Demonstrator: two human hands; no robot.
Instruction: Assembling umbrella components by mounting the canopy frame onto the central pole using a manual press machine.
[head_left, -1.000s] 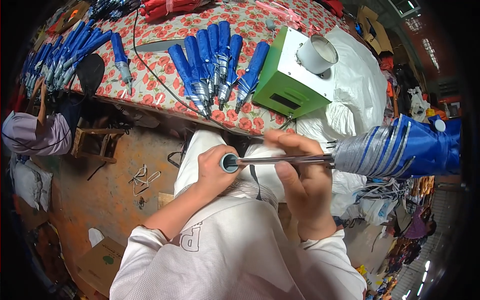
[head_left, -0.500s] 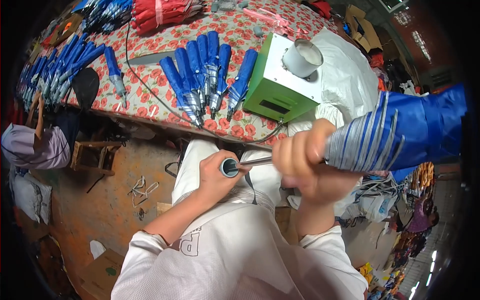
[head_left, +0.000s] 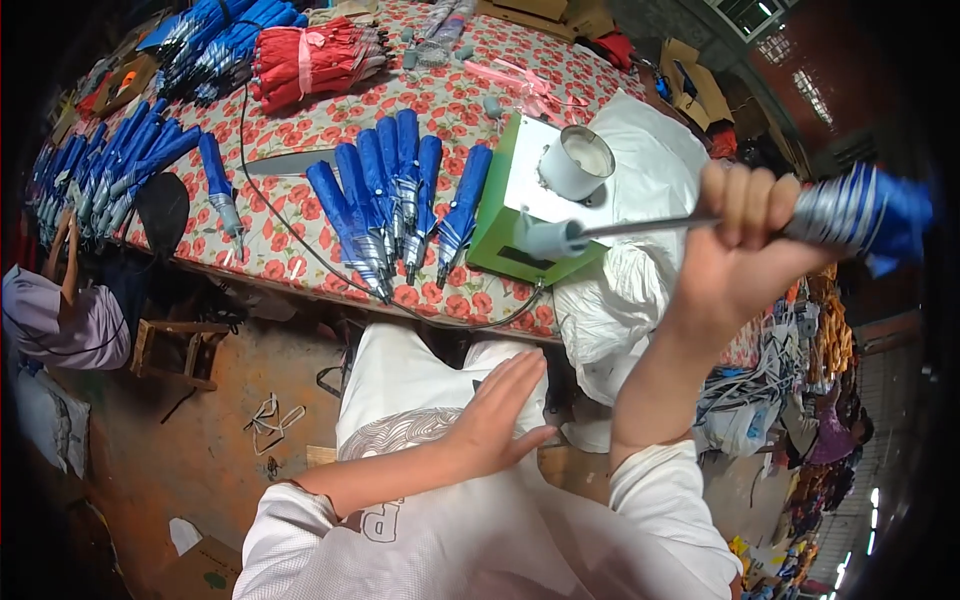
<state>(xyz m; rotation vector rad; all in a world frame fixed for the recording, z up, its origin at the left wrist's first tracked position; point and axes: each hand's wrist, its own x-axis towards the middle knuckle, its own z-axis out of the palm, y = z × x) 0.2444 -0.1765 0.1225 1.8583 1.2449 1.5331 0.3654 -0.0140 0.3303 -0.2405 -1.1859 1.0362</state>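
My right hand [head_left: 738, 250] is raised and grips a folded blue umbrella [head_left: 860, 212] by its metal shaft, which points left. The grey-blue handle [head_left: 548, 238] at the shaft's end hangs over the green box [head_left: 500, 232] on the table. My left hand [head_left: 497, 412] rests flat and empty on my lap, fingers apart, on the white cloth over my knees. A row of several folded blue umbrellas [head_left: 395, 190] lies on the flowered tablecloth just beyond my knees.
A white cup-shaped holder [head_left: 575, 162] stands on the green box. A black cable [head_left: 290, 225] crosses the flowered table [head_left: 300, 130]. More blue umbrellas [head_left: 110, 180] and red ones [head_left: 315, 58] lie farther back. White bags [head_left: 640, 290] hang at the right; a wooden stool [head_left: 175, 350] stands on the floor.
My left hand has let go of the umbrella's handle and dropped to my lap. My right hand has lifted the umbrella up and away, toward the green box.
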